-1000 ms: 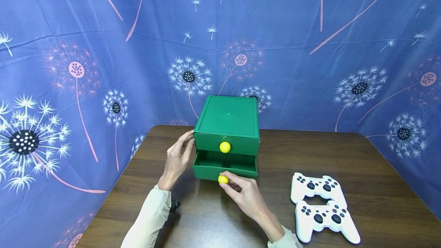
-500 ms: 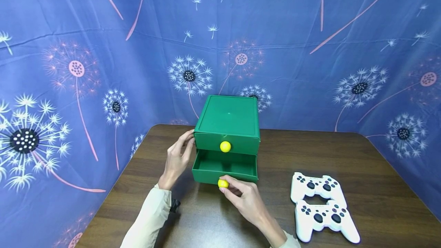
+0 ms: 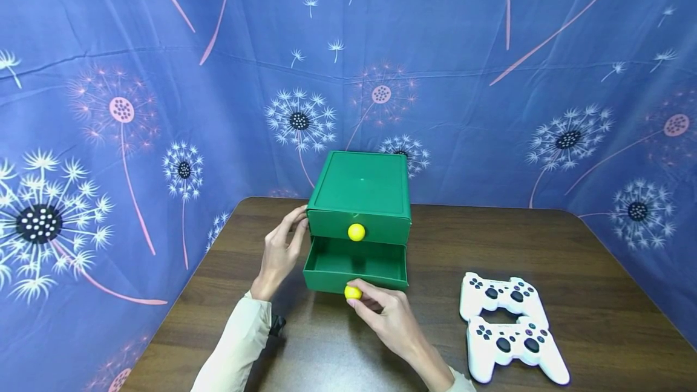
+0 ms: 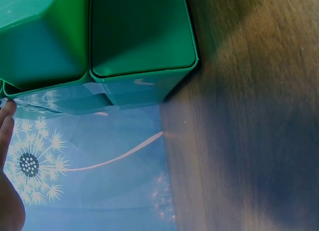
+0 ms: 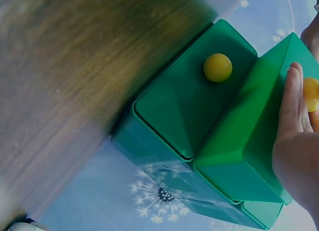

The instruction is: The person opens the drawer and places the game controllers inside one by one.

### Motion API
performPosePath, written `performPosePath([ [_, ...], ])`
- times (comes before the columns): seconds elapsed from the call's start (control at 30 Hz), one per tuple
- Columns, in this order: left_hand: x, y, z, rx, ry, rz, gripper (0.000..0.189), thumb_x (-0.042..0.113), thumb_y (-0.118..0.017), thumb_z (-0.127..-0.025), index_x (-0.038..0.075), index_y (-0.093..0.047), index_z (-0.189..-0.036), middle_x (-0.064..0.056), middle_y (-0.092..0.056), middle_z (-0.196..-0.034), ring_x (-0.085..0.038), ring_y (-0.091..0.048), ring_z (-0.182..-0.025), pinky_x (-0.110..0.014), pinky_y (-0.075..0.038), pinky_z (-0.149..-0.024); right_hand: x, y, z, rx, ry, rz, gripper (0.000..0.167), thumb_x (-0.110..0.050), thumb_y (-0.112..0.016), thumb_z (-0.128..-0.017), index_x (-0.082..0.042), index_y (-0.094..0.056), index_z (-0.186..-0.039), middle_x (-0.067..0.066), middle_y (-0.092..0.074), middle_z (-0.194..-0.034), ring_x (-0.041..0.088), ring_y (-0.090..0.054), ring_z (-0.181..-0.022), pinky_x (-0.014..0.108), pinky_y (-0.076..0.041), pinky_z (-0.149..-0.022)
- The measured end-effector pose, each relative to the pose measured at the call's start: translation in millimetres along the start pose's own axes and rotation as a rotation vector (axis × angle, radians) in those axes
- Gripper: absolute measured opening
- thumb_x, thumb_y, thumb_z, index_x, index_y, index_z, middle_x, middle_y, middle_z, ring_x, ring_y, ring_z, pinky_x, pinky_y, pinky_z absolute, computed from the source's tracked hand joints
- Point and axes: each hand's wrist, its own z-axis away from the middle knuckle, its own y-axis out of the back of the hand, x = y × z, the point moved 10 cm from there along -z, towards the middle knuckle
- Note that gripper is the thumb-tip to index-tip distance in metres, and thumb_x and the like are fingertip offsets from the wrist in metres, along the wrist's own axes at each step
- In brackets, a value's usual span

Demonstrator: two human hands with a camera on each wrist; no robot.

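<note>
Pinching the lower yellow knob (image 3: 353,292) with my right hand (image 3: 391,314), I have its open drawer (image 3: 325,280) just beyond, my left hand (image 3: 280,253) spread against the left of the green cabinet (image 3: 362,186).

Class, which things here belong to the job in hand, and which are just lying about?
Part of the job:
open drawer, its knob pinched by the right hand
cabinet, left hand at its side

Seemingly just lying about, untouched:
back controller
front controller
</note>
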Motion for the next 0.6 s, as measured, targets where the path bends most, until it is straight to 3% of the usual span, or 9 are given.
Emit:
performPosePath([
  [0.6,0.8,1.5,0.8,0.015,0.015,0.029,0.055,-0.021,-0.071,-0.087,0.004,-0.065,-0.135,-0.013,-0.074,-0.119,-0.028,-0.075,-0.099,-0.028,-0.061,-0.081,-7.4,0.2,3.3,-0.003,0.031,0.005,0.028,-0.001,-0.077,-0.093,-0.008,-0.075,-0.12,0.004,-0.077,-0.105,0.012,-0.074,-0.083,0.022,-0.061,-0.068],
])
